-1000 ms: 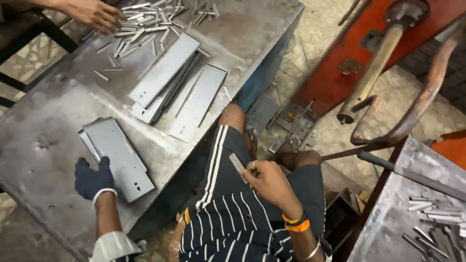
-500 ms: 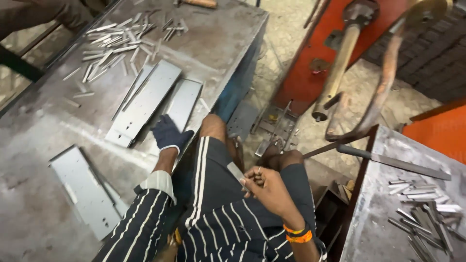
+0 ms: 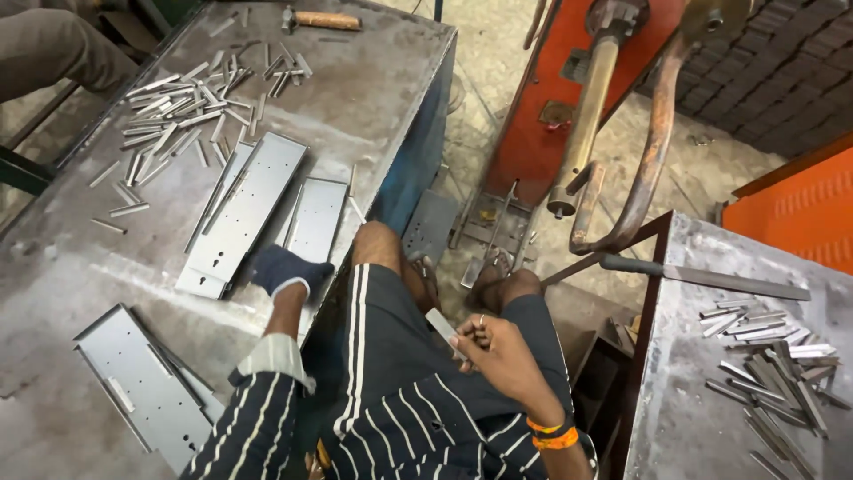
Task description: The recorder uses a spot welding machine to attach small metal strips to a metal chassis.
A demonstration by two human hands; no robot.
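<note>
Head view: the gloved left hand [image 3: 283, 269] lies with fingers curled on the grey steel table [image 3: 53, 267], beside a grey punched sheet-metal channel [image 3: 315, 218]. The bare right hand [image 3: 498, 351] pinches a small flat metal strip [image 3: 442, 325] over the lap; a firm, square grip suits it best.

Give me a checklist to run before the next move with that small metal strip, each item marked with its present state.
1. Right hand pinches the small metal strip over the lap: ok.
2. Gloved left hand rests at the steel table edge, beside the long sheet-metal panel: ok.
3. Left hand holds a panel: not ok, the fingers lie on the table edge and grip nothing.
4. Loose strips lie within the table's far side: ok.
5. Feet clear of the machine's pedal: cannot tell.
</note>
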